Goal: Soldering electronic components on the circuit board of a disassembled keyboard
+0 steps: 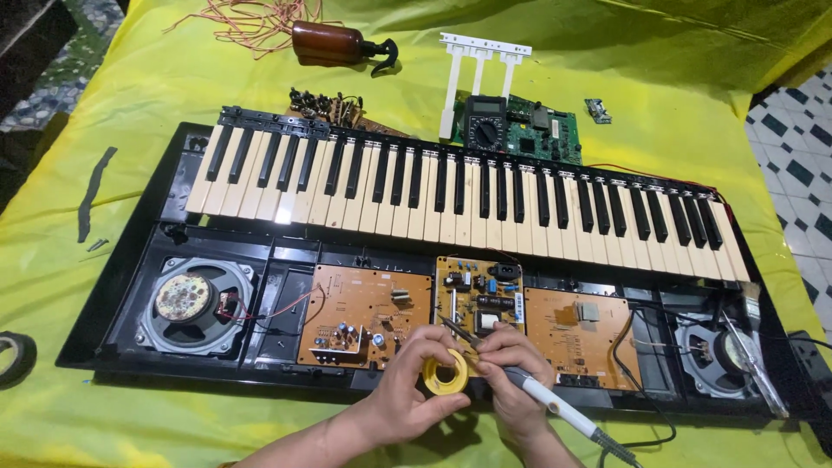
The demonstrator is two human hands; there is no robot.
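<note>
Head view: my left hand [407,390] pinches the yellow tin [445,373]; my right hand [511,368] is clamped on the iron [520,381], over the keyboard [173,260] boards.

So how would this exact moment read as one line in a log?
left hand: holds yellow solder reel | right hand: holds soldering iron, tip near middle circuit board | opened keyboard on yellow cloth

1. My left hand [414,386] grips a yellow solder spool [445,373] by its rim.
2. My right hand [513,368] holds a soldering iron [520,381], tip over the centre circuit board [478,295].
3. The opened keyboard [451,191] lies on a yellow cloth [130,87].
</note>
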